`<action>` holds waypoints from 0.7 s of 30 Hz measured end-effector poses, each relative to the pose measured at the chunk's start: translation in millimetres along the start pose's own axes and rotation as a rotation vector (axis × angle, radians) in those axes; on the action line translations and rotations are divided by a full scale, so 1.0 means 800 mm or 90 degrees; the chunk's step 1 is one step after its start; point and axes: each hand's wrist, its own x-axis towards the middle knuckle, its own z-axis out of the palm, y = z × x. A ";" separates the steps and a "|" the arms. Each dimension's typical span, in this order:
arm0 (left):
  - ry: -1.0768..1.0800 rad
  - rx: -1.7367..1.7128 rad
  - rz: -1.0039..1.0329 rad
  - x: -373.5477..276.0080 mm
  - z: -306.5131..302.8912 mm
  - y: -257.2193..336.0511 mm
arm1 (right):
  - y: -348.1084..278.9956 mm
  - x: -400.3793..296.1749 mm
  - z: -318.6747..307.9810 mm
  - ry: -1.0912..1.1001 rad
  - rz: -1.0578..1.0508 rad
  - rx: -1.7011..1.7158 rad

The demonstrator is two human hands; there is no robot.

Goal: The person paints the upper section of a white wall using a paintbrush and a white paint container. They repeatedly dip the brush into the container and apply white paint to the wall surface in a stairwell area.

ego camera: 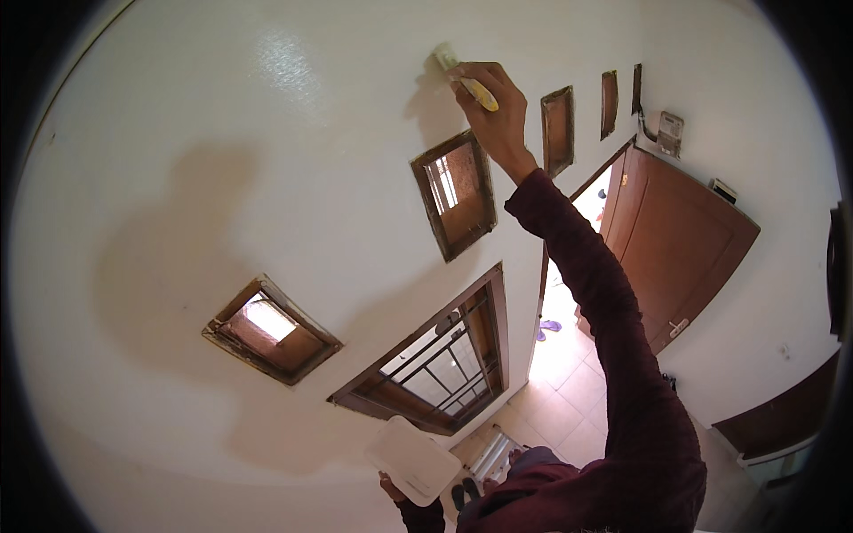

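My right hand (496, 110) is raised high and grips a paintbrush (474, 83) with a yellow-marked handle. Its pale bristles are at the white wall (346, 153), just above a small framed opening (455, 194). Low in the view, my left hand (392, 487) holds a white plastic tub (413, 460) by its side; what the tub contains cannot be told. A shiny patch shows on the wall to the left of the brush.
A barred window (433, 366) lies below my right arm. Another vent opening (273, 331) is at lower left. A brown door (680, 240) stands open at right. Beneath me are a metal ladder (492, 456), dark slippers (464, 492) and floor tiles (566, 406); purple sandals (549, 326) lie by the doorway.
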 end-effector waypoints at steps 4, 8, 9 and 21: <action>-0.023 -0.255 0.056 0.027 -0.022 -0.041 | -0.003 0.010 -0.015 -0.077 0.058 0.178; 0.007 -0.216 0.009 0.003 0.027 0.031 | 0.047 0.050 -0.048 -0.051 0.256 0.379; 0.008 -0.221 0.005 0.004 0.024 0.026 | 0.068 0.061 -0.055 -0.026 0.292 0.390; 0.024 -0.249 -0.021 -0.015 0.022 0.044 | 0.121 0.106 -0.070 0.119 0.092 -0.095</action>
